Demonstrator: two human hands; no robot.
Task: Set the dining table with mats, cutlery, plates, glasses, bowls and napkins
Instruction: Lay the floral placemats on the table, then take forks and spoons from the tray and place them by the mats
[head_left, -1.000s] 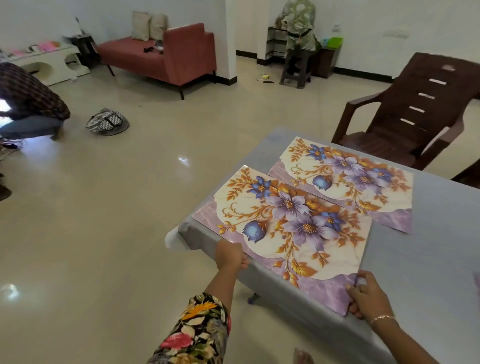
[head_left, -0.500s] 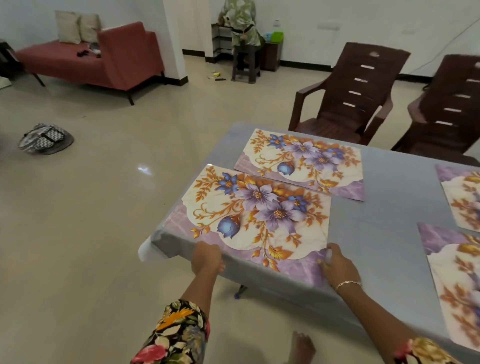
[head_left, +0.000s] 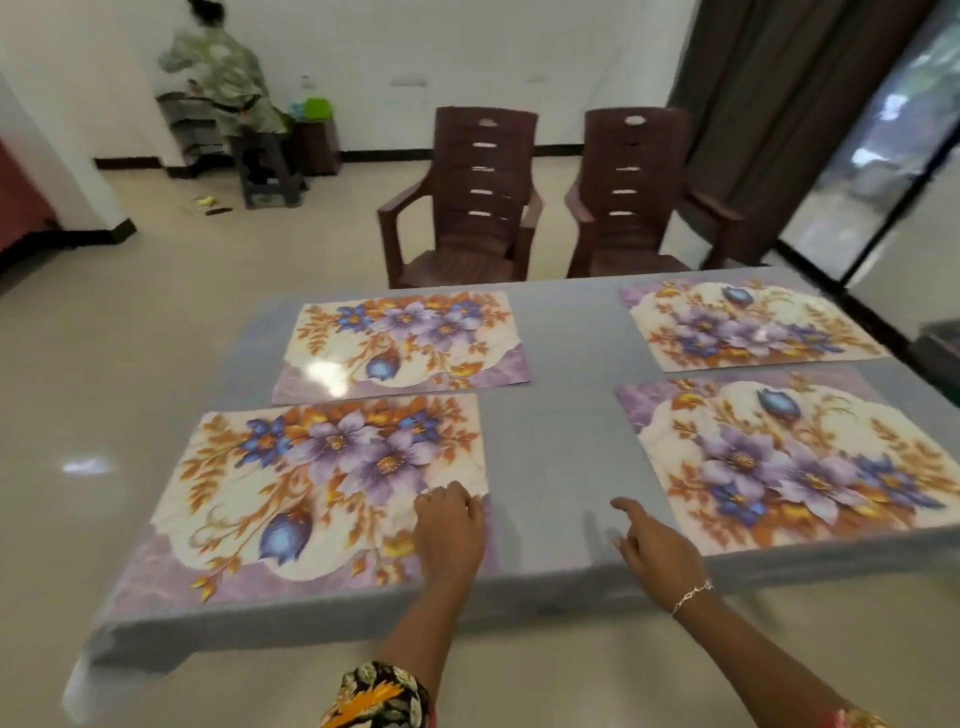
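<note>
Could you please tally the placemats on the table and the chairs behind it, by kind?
Floral mats: 4
Brown chairs: 2
Total: 6

Left hand (head_left: 450, 530) rests on the near-left mat (head_left: 291, 493).

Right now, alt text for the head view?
Four floral mats lie on a grey table. The left hand rests on the near-left mat's right edge; the right hand hovers over bare cloth beside it. Two brown chairs stand beyond.
</note>
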